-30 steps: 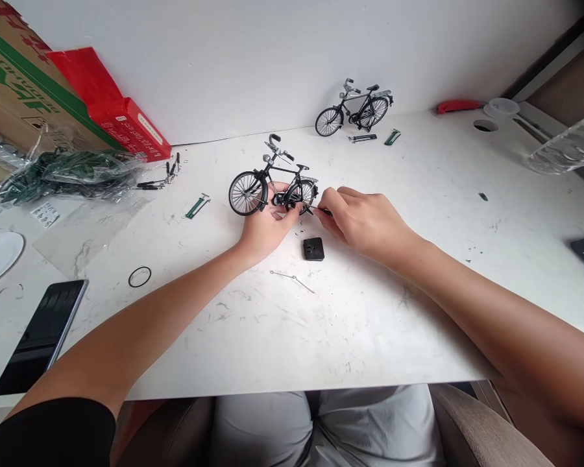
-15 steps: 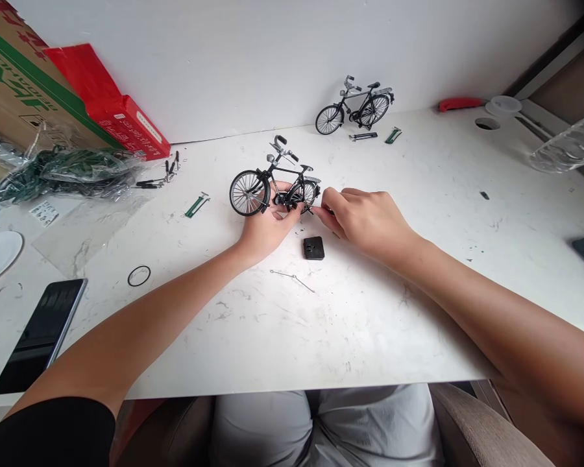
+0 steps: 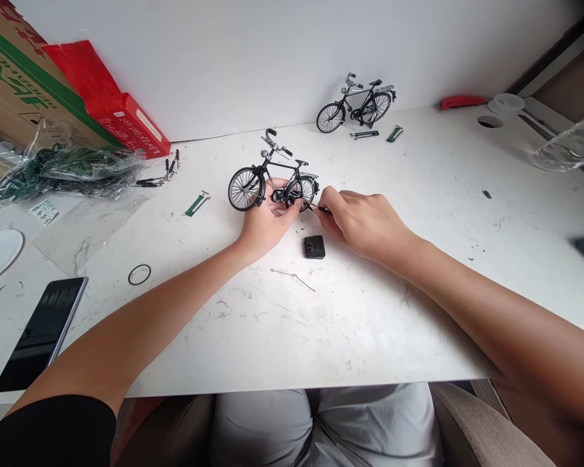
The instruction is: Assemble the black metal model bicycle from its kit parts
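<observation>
My left hand [image 3: 265,228] is closed around the lower rear part of a black model bicycle [image 3: 273,170], holding it just above the table with its front wheel to the left. My right hand [image 3: 363,219] pinches a small screwdriver [image 3: 324,210] with a dark handle. Its thin metal shaft points left to the lower edge of the rear wheel; the exact contact of the tip is too small to make out. On the table below the hands lie a black square block [image 3: 314,247] and a thin jointed wire piece [image 3: 294,275].
A second model bicycle [image 3: 356,107] stands at the back wall, with a small green part [image 3: 395,133] near it. Another green part [image 3: 197,203] lies left of my hands. Further left are a black ring [image 3: 139,274], a phone [image 3: 41,334], plastic bags [image 3: 78,172] and a red box [image 3: 131,123].
The model bicycle has tipped slightly, its handlebar shifting left and up. More of the screwdriver's shaft and handle now shows at my right fingertips.
</observation>
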`<state>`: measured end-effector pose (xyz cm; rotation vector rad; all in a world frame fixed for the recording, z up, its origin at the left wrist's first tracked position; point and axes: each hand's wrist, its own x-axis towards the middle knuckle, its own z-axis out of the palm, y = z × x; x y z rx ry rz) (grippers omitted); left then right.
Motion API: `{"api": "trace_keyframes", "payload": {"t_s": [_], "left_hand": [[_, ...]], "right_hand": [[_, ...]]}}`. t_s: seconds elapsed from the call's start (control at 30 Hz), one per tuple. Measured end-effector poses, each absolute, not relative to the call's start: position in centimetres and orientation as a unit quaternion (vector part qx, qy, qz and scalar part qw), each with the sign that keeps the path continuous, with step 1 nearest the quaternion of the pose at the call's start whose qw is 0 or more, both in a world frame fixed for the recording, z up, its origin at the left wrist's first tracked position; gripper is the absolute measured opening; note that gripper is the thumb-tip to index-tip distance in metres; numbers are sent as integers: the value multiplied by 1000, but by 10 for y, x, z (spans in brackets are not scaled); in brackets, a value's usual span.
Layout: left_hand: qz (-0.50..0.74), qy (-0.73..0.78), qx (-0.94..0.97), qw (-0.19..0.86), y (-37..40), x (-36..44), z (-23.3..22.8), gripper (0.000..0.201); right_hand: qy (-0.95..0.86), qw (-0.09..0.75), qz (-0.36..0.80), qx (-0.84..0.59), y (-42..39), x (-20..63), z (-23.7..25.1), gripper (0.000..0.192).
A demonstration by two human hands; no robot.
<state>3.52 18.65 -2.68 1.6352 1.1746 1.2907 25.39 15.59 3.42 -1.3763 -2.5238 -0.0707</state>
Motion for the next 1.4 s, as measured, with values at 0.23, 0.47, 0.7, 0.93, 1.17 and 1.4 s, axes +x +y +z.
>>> {"api": "trace_keyframes", "payload": {"t_s": [0.23, 0.47, 0.7, 0.93, 1.17, 1.4], "left_hand": [[496, 464, 647, 347, 183, 37, -21, 35], [487, 469, 650, 346, 182, 38, -19, 32], [480, 464, 662, 340, 180, 38, -15, 29], [475, 462, 662, 351, 180, 38, -14, 29], [476, 462, 652, 367, 181, 38, -16, 30], [474, 463, 656, 362, 183, 38, -18, 31]], "right_hand": [[-872, 125, -30, -473, 157, 254, 35, 26], [-870, 128, -20, -476, 158, 255, 35, 28], [-867, 113, -18, -485, 160, 255, 34, 37], [-861, 143, 26, -487, 161, 255, 31, 42], [-849, 174, 85, -491, 163, 257, 32, 39], [-852, 198, 99, -475, 165, 259, 29, 43]]}}
